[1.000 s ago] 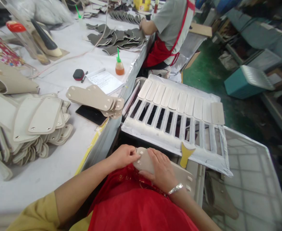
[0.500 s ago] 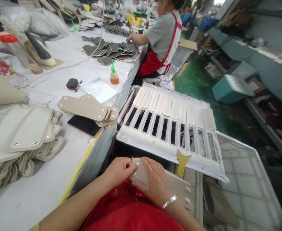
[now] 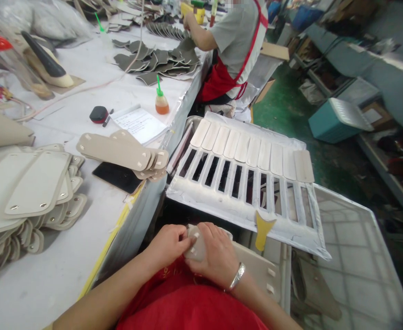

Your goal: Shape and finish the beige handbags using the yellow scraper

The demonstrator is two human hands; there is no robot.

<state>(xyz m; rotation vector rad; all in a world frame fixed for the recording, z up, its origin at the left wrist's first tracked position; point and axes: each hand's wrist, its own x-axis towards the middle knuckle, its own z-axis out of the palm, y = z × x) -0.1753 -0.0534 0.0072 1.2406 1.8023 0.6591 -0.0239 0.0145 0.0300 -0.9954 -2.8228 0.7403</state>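
With the left hand (image 3: 172,242) pinching the tabbed end of the beige piece (image 3: 199,247), thumb by the white tabs (image 3: 193,251), the right hand (image 3: 218,256) clasps across it; piece sits between both hands, near the red apron (image 3: 187,307).

Beige piece (image 3: 198,247): partly hidden under right hand (image 3: 218,252). Pale stack (image 3: 36,183), well left of left hand (image 3: 168,243), cut off by view's edge. Notepad (image 3: 142,128) beyond that hand: writing too small to read.
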